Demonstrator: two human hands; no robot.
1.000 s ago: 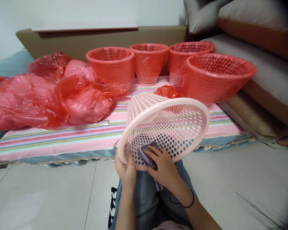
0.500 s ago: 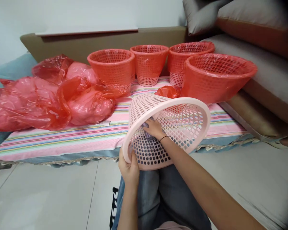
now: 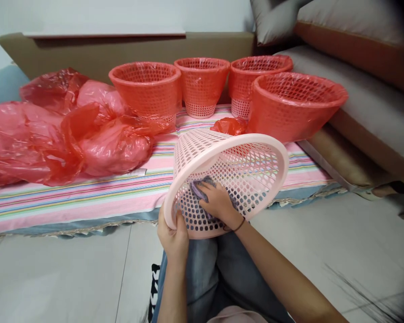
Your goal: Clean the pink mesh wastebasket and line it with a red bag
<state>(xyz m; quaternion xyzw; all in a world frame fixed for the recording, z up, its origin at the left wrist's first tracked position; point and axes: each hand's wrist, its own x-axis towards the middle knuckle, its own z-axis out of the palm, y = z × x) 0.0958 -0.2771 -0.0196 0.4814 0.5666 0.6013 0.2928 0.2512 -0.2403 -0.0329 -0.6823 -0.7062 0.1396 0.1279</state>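
A pale pink perforated plastic basket (image 3: 185,172) lies tilted over my knees, its wide mouth facing me. My left hand (image 3: 174,233) grips the rim at the lower left, thumb inside and fingers around the outside. Inside the basket, my right hand (image 3: 218,202) presses a grey-purple cloth (image 3: 200,186) against the lower inner wall. Part of the cloth is covered by the hand. A dark band circles the right wrist.
Several baskets in red plastic bags, one a red-wrapped basket (image 3: 296,107), stand along the back of the striped cover (image 3: 121,193). Filled red plastic bags (image 3: 111,148) lie at left. A crumpled red bag (image 3: 229,126) sits behind the pink basket. Stacked cushions (image 3: 357,76) rise at right.
My right hand has slid the cloth from deeper in the basket down and toward me along the inner wall. The left hand keeps its hold on the rim. The view has shifted slightly.
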